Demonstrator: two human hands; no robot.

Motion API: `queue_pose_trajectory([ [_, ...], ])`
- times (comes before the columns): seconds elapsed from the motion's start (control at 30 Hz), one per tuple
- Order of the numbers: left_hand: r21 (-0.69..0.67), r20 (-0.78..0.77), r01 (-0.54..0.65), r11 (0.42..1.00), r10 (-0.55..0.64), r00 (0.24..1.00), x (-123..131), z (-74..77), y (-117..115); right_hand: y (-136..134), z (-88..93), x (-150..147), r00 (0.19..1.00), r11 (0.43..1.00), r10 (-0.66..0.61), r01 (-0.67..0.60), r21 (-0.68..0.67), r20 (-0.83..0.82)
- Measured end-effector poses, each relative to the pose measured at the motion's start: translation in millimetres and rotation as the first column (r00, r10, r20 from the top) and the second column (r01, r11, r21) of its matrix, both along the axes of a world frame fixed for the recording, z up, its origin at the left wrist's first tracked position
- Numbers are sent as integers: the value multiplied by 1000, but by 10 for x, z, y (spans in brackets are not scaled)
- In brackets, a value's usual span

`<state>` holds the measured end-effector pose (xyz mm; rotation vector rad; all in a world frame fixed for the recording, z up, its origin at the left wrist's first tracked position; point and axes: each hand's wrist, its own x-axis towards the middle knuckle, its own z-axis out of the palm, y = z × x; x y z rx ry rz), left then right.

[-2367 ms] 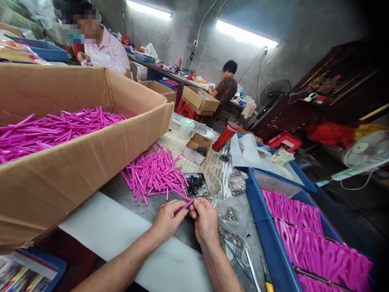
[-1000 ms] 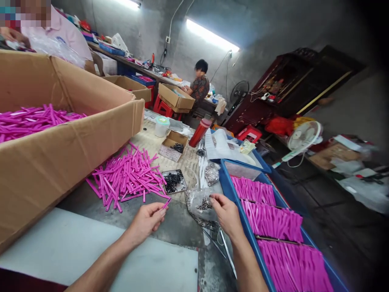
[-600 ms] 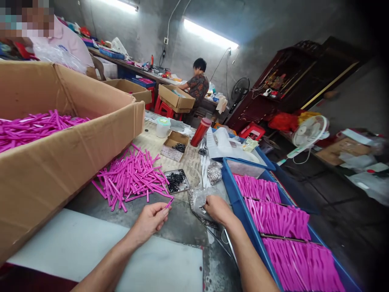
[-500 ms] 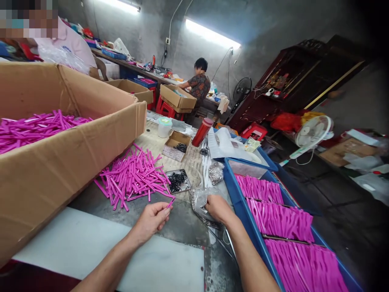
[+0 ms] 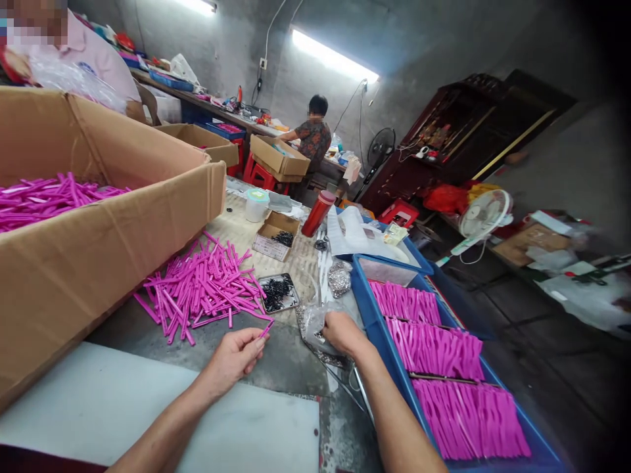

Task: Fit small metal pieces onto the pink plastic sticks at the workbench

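My left hand [image 5: 235,355] is closed in a pinch on a short pink plastic stick [image 5: 267,327], held just above the grey table. My right hand [image 5: 341,332] reaches down into a clear plastic bag of small silver metal parts [image 5: 315,323], fingers curled among them; what they grip is hidden. A loose pile of pink sticks [image 5: 202,289] lies just beyond my left hand. A small metal tray of black parts [image 5: 277,293] sits between the pile and the bag.
A big cardboard box [image 5: 113,230] of pink sticks stands at left. A blue tray [image 5: 389,355] with rows of pink pieces lies at right. A white board [image 5: 148,407] lies near me. A red flask [image 5: 315,213] and a small carton [image 5: 273,235] stand beyond. Two people work at the back.
My right hand left the pink stick it shared with the left, moved right and went into the bag of silver parts. The left hand kept the stick.
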<state>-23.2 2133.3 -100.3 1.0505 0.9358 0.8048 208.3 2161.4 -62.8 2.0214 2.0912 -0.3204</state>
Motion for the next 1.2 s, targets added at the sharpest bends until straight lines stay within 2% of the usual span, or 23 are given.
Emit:
queue_pose_trajectory([
  [0.3, -29, -4, -5, 1000, 5, 1000, 12, 34, 6, -58, 76, -12, 998, 999, 5, -3, 51, -55],
  [0.47, -22, -2, -4, 1000, 4, 1000, -2, 32, 1, -123, 152, 22, 993, 991, 10, 6, 133, -121],
  [0.53, -14, -1, 1, 1000, -1, 1000, -6, 29, 0, -194, 200, 28, 977, 977, 7, 39, 210, -213],
  [0.63, 2, -10, 6, 1000, -6, 1000, -2, 31, -1, -374, 276, -29, 866, 944, 27, 142, 297, -499],
  [0.7, 10, -20, 9, 1000, -9, 1000, 3, 41, -4, -524, 297, -126, 767, 950, 53, 158, 269, -640],
  [0.73, 14, -23, 10, 1000, -10, 1000, 5, 48, -7, -597, 288, -188, 743, 959, 69, 135, 250, -666],
  [0.8, 21, -24, 11, 1000, -10, 1000, 6, 63, -14, -722, 215, -313, 752, 969, 109, 66, 239, -650],
  [0.87, 25, -21, 11, 1000, -11, 1000, 4, 76, -21, -801, 67, -409, 807, 963, 166, -10, 268, -567],
  [0.97, 32, -17, 9, 999, -8, 1000, -2, 88, -28, -848, -216, -456, 911, 920, 243, -107, 376, -334],
  [1.07, 44, -16, 4, 999, -3, 1000, -5, 90, -33, -863, -409, -418, 941, 868, 293, -186, 461, -172],
  [1.13, 47, -14, 2, 999, -1, 1000, -4, 86, -35, -877, -438, -380, 930, 858, 321, -205, 472, -180],
  [1.2, 43, -10, 4, 999, -4, 1000, -4, 79, -36, -892, -406, -345, 912, 874, 327, -191, 447, -249],
])
